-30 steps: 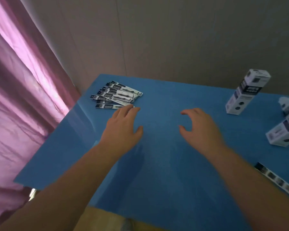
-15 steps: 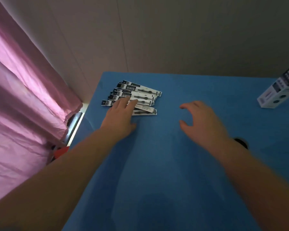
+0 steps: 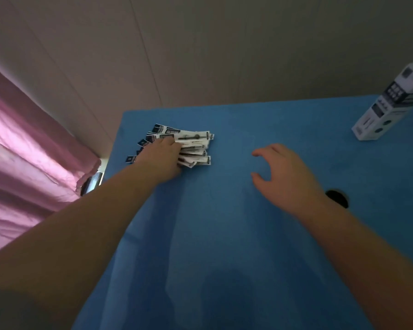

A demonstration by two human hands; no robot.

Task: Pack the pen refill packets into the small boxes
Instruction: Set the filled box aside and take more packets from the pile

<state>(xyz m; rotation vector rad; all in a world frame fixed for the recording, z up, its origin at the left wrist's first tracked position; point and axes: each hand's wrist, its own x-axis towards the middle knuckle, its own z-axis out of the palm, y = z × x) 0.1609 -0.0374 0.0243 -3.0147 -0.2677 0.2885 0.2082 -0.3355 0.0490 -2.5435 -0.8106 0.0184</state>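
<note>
Head view: looking down along both forearms onto a blue table top (image 3: 224,234).
Near zone: bare blue surface between the two forearms, widest open room in frame; the near table edge is out of view.
Left edge: table's left side runs diagonally from lower left up to the far-left corner; a pink curtain (image 3: 29,163) hangs just beyond it.
Hole: 1 dark round opening (image 3: 337,198) in the top, just beside the right wrist.
Right hand (image 3: 286,177): hovers or rests mid-table, fingers loosely curled, thumb apart, holding nothing; contact with the surface cannot be told.
Gap between hands: bare blue, no objects.
Left hand (image 3: 161,160): lies on the refill pile, fingertips curled down onto the top packets; whether it pinches one cannot be told.
Refill packets (image 3: 196,145): 1 fanned, overlapping pile near the far-left corner, white strips with dark header tabs; roughly 7–8, exact count hidden under the hand.
Small box (image 3: 386,108): 1 in view, white with dark print, standing tilted at the far right, cut by the frame edge, well apart from the packets.
Far edge: straight, meets a plain beige wall (image 3: 224,48).
</note>
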